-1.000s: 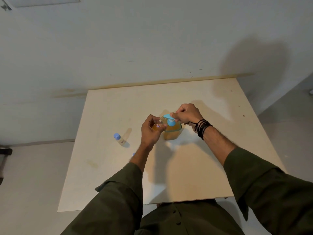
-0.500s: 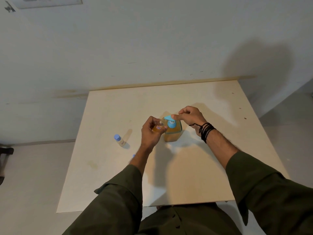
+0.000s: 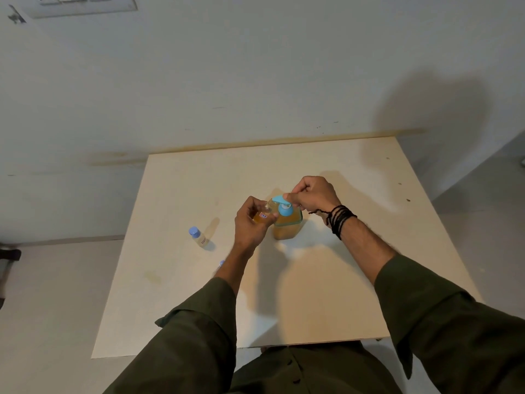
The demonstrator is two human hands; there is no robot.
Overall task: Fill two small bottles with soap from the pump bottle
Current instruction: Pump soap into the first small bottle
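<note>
An amber pump bottle [image 3: 287,226] with a light blue pump head [image 3: 281,204] stands in the middle of the pale table [image 3: 326,294]. My left hand [image 3: 251,223] grips a small bottle [image 3: 262,215] holding amber soap, tilted with its mouth under the pump spout. My right hand [image 3: 311,194] sits on the pump head with fingers curled, thumb on the blue top. A second small bottle [image 3: 198,236] with a blue cap stands upright to the left. A small blue cap [image 3: 222,263] peeks out beside my left forearm.
The table's far edge meets a white wall [image 3: 255,81]. Pale floor lies to the left and right of the table. A switch plate [image 3: 82,5] is on the wall at top left.
My right hand lifted slightly off the pump head half a second ago and now curls down on it again. My left hand keeps the small bottle under the spout.
</note>
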